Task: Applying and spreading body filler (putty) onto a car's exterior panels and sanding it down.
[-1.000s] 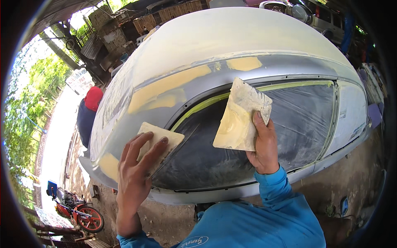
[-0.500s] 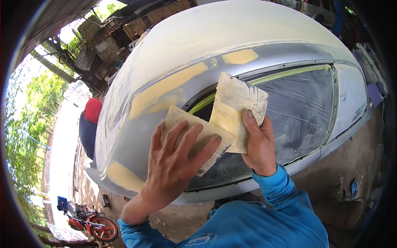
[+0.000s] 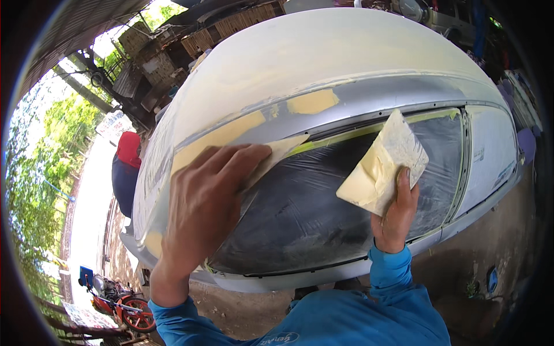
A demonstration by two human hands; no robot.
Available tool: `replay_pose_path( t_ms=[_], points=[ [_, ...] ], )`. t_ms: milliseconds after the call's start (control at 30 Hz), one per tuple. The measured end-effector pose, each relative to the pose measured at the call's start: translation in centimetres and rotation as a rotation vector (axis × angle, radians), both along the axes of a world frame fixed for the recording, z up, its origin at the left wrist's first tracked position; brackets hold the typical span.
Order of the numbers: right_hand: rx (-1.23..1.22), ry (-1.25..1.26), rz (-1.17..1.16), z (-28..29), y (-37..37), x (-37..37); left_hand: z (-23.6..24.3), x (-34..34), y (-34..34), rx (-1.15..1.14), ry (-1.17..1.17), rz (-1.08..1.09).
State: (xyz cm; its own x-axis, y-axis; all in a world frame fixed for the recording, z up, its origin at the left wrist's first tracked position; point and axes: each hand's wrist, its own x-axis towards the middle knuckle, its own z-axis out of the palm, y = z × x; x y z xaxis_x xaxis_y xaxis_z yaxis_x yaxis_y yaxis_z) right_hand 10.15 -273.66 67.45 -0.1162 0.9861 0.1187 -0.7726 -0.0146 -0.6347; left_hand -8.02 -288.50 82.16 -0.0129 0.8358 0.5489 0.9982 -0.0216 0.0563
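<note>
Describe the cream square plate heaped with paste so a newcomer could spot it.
On the silver car, find the dark side window. Before its right half, the bare right hand grips the flat cream plate. Its thick yellow paste mound sets it apart from the thin cream plate in the bare left hand.

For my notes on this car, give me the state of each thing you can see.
Left hand: gripping the spreader
Spreader: tilted, partly hidden by the hand
Right hand: gripping the plate
Plate: smeared, bearing yellow paste
Car roof: coated pale yellow
Plastic film: wrinkled, taped along its upper edge
Motorcycle: parked, no rider seen
</note>
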Motion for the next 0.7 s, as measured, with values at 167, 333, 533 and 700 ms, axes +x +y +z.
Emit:
replay_pose_path(
  t_ms=[167,333,533,700],
  points=[
    [-0.065,-0.012,0.094,-1.3,1.7,3.3,0.6,0.6,6.3,0.031,0.054,0.040],
    [-0.043,0.001,0.184,-2.7,4.7,6.3,-1.0,0.9,10.2,0.040,0.119,0.156],
    [-0.088,-0.004,0.239,-2.5,6.7,7.0,-2.3,2.4,11.8,0.000,0.182,0.312],
    [-0.110,-0.005,0.325,-2.4,8.0,7.2,-3.2,2.7,12.9,0.021,0.221,0.376]
  ],
)
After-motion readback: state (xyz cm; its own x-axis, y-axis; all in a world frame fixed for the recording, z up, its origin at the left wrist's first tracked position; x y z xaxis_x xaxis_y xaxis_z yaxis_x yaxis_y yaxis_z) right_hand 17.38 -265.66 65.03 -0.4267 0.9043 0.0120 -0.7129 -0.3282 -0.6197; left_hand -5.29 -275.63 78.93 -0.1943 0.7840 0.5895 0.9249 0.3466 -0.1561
